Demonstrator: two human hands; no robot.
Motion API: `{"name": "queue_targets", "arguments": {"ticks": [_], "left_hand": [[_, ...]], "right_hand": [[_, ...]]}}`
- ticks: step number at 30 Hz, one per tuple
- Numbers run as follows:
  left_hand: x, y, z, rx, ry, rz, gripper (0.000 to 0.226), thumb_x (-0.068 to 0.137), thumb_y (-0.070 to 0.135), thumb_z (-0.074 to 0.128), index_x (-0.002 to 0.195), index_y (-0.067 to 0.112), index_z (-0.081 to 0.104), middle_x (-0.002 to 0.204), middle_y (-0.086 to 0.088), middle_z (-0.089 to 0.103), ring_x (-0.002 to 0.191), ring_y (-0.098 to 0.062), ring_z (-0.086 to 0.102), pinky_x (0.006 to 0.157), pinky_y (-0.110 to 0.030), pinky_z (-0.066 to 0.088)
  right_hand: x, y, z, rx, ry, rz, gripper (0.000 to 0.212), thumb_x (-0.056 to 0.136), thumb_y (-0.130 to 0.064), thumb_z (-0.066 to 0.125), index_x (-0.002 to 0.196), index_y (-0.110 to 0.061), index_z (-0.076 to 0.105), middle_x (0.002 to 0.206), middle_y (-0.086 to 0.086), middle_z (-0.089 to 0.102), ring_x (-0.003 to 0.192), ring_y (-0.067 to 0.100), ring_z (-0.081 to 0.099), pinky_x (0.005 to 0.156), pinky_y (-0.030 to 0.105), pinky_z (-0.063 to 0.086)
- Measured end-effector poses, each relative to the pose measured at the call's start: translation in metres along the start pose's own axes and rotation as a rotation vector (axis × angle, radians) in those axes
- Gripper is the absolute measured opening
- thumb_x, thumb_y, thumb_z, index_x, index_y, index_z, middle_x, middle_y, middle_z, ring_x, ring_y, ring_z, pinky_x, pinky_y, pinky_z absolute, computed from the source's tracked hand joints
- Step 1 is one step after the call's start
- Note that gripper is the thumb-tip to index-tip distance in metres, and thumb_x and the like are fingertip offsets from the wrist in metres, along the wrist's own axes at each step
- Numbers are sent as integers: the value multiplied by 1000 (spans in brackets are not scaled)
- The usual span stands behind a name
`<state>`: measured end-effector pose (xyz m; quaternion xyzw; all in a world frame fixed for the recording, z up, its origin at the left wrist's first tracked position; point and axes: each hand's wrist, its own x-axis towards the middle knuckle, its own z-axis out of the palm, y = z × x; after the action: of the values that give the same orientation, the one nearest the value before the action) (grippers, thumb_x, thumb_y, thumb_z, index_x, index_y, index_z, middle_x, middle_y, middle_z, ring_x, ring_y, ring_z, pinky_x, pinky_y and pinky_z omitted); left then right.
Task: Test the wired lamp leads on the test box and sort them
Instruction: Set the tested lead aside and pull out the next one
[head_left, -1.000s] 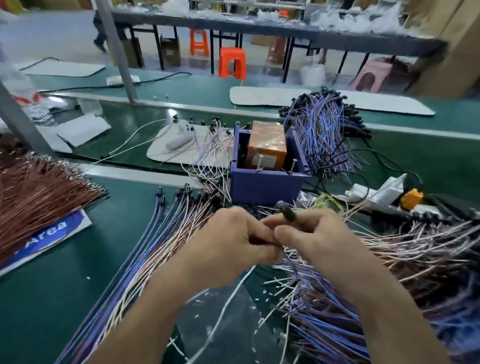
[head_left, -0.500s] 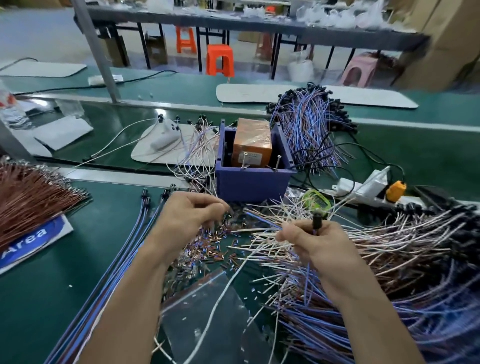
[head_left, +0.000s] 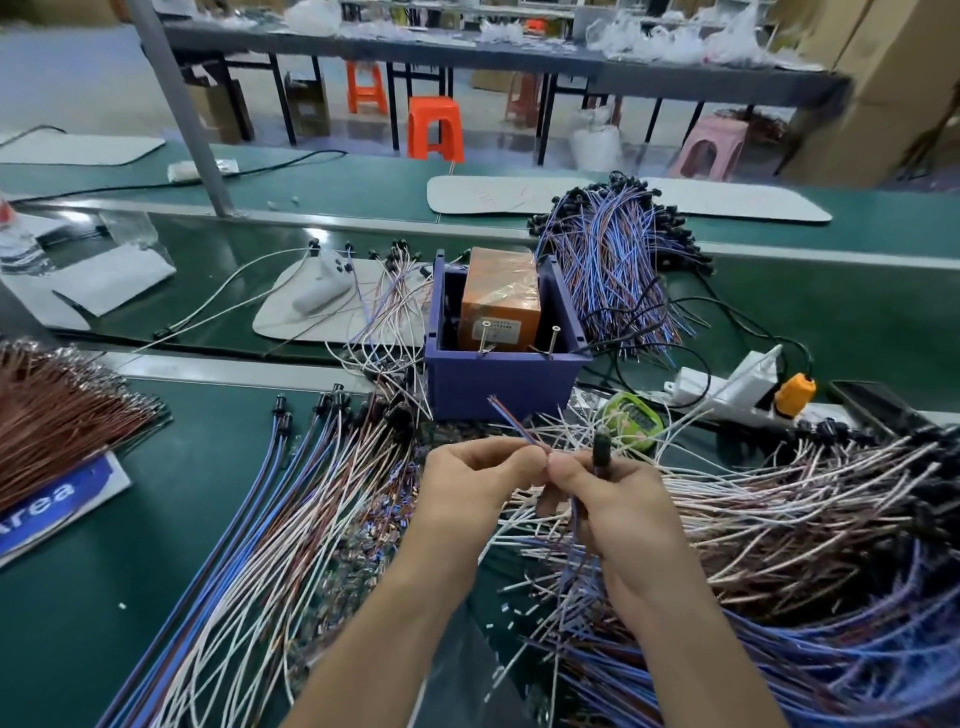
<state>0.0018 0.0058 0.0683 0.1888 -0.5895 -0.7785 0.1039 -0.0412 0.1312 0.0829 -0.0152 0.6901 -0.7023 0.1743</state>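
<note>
The lead (head_left: 514, 423), which looks thin, light and bendy, is held up near the box (head_left: 498, 379), with the left hand (head_left: 467, 480) pinching its wires and the right hand (head_left: 615, 501) curled round its black end, likely the safest place to hold.

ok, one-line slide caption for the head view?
Testing bench: left hand and right hand hold one lead before the test box, wire piles on both sides.

I see an orange stool (head_left: 435, 130) and a pink stool (head_left: 709, 148) on the floor behind the green worktop (head_left: 104, 597). White power strip (head_left: 727, 384) at right, orange plug (head_left: 795, 393) at its right end. Blue "Area" sign (head_left: 57, 493) at left, water bottle (head_left: 15, 244) far left, cardboard boxes (head_left: 883, 78) top right.
</note>
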Motion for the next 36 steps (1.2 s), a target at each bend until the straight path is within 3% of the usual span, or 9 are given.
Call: {"name": "queue_targets", "arguments": {"ticks": [4,6,8,11,14,18,23,30,36], "left_hand": [[10,0,5,-47,237,15,23,92,5,72,73,15,82,76,-7,78,68,-13,71,64,-19,55],[21,6,0,-108,365,5,24,99,7,63,78,12,76,76,-8,78,66,-16,73,55,-16,52],[32,14,-7,-97,408,-13,19,103,10,55,88,11,67,70,-8,76,58,-20,72,48,-20,50],[43,18,-10,72,416,-1,22,101,13,59,81,12,71,56,-2,66,44,-18,58,50,-31,48],[47,18,-7,155,425,34,33,97,15,66,66,20,77,53,-1,64,43,-15,56,52,-34,48],[50,15,-4,191,411,73,34,95,18,69,66,33,77,53,-1,65,43,-13,55,47,-31,49],[52,13,-5,195,414,80,30,92,16,70,67,30,77,51,-4,65,42,-15,54,51,-35,50],[49,11,-7,214,418,76,30,92,17,70,67,32,77,51,-3,65,40,-13,54,44,-24,45],[48,15,-6,229,401,70,30,92,16,70,67,31,76,51,-4,65,41,-14,54,49,-31,49]], "right_hand": [[7,5,6,42,153,-29,29,98,-18,67,74,-27,82,72,10,76,39,-2,50,48,15,38],[16,8,7,120,284,-32,31,99,-21,65,71,-23,80,71,11,76,41,-2,50,59,24,33],[25,7,7,185,380,-23,36,100,-22,64,67,-13,77,66,11,73,40,0,49,61,27,31],[36,4,9,229,453,-8,32,98,-18,66,67,-11,74,61,9,70,44,3,50,60,28,33],[42,2,14,254,468,-12,26,97,-16,65,75,-6,73,56,6,67,46,4,53,63,28,36],[45,2,16,272,460,-7,22,98,-15,65,81,-3,73,55,7,65,43,2,50,62,26,35],[46,1,14,282,449,-8,22,98,-13,64,82,0,71,56,7,64,45,5,52,63,26,36],[47,5,13,275,440,2,25,98,-14,64,78,-2,72,56,6,64,49,5,53,63,24,35],[52,6,15,234,447,9,29,96,-13,66,69,-8,72,54,5,65,55,11,53,62,26,35]]}}
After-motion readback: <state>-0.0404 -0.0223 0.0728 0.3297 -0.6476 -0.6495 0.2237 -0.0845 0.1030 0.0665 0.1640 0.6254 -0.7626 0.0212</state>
